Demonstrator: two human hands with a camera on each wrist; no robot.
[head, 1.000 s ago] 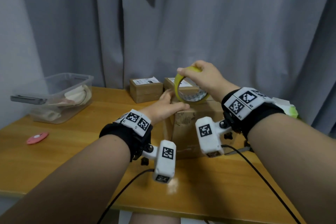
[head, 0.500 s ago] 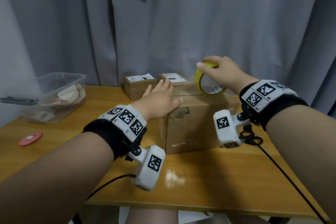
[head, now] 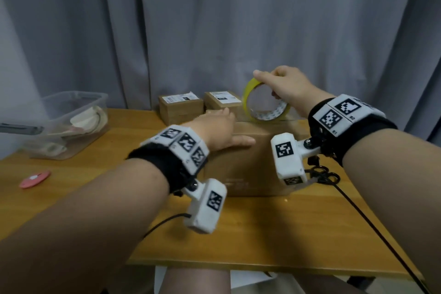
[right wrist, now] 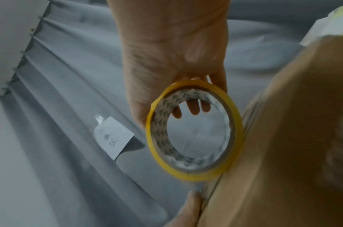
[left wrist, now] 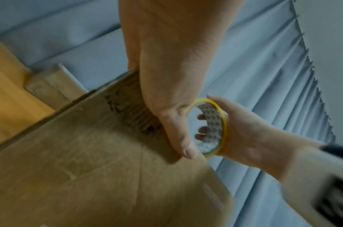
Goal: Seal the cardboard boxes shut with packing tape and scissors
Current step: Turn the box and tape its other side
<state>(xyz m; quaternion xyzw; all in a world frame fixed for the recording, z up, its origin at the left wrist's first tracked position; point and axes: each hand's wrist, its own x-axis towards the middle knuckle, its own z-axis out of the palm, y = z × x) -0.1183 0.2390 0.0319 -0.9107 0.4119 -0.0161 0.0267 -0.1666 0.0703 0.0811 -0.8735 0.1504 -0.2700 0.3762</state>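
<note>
The box [head: 250, 157] stands in the middle of the table [head: 310, 234], its flaps down and its top flat. The tape roll [head: 265, 100] is held on edge at the far right of the box top, its lower rim at or just above the cardboard; in the right wrist view a clear strip seems to run from the roll along the box edge, though the blur leaves this uncertain. The roll is gripped by the right hand [head: 286, 89], the fingers hooked through its core and the forefinger laid over the yellow rim. The left hand [head: 219, 131] is laid flat on the near left of the top, fingers straight and the thumb out along the lid, so nothing is grasped by it; the lid is merely pressed.

The step in hand is judged to be the laying of the first strip across the top seam, with the box steadied. For the next move, the roll would need to be drawn on across the lid and past its edge, the strip pressed down, and then cut.

The scissors [head: 322, 175] lie on the table just right of the box, under the right wrist. Two small boxes [head: 181, 110] stand behind, and a bin [head: 71, 124] at the far left.
</note>
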